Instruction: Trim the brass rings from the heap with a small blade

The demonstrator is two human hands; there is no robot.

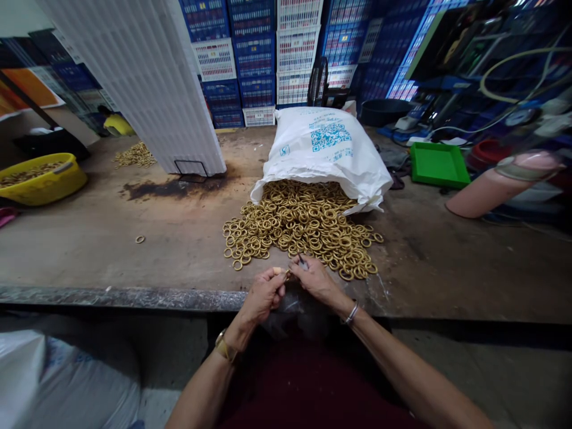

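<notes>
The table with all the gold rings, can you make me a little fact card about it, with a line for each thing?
Table: brown, with a dark stain
Ring pile: gold-coloured, spilling from the white sack's open mouth
Lone ring: left of the pile
Left hand: pinching a small piece, mostly hidden
Right hand: holding a thin dark tool
Far left: yellow tub
Right of sack: green tray

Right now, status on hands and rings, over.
Left hand pinching gold piece, mostly hidden. Right hand holding slim dark-tipped tool. Gold rings spilled from white sack ahead. Nothing seen blocking hands.
</notes>
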